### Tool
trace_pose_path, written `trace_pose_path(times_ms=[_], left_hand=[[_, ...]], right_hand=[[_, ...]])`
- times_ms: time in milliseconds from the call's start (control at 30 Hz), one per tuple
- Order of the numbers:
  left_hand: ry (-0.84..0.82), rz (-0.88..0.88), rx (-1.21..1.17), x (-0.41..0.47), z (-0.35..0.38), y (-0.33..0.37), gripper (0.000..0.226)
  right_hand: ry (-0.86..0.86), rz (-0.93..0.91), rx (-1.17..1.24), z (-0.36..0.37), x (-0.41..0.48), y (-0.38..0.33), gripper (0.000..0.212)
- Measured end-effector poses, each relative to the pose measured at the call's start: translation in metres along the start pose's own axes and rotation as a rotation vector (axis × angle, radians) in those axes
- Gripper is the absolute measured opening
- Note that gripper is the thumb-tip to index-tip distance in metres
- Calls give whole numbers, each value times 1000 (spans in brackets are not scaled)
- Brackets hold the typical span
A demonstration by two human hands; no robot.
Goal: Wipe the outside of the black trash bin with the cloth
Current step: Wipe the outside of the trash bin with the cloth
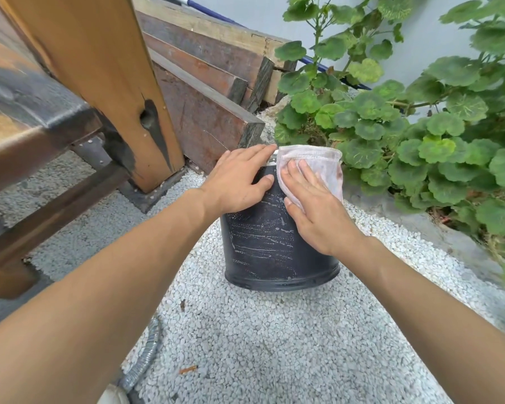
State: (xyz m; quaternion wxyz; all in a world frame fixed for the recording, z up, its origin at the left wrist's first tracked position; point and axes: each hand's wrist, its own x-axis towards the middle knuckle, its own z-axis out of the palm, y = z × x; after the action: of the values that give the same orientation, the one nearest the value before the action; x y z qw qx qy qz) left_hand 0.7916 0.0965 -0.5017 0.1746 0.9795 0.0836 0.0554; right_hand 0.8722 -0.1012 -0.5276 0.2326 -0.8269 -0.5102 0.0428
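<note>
Both your hands are on the black trash bin, cloth under the right.

Your right hand lies flat, fingers spread, pressing the cloth against the upper side of the black trash bin; your left hand rests open on its top, grasping nothing. The bin stands on white gravel, timber beams just behind, leafy plants close right.

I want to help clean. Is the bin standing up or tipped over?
Standing up: the black trash bin rests with its base on the gravel.
</note>
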Motion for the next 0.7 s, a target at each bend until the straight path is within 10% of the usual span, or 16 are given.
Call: trace_pose_path(times_ms=[700], left_hand=[[-35, 4, 6, 3, -2, -2, 66]], right_hand=[[-264, -66, -54, 34, -92, 13, 59]])
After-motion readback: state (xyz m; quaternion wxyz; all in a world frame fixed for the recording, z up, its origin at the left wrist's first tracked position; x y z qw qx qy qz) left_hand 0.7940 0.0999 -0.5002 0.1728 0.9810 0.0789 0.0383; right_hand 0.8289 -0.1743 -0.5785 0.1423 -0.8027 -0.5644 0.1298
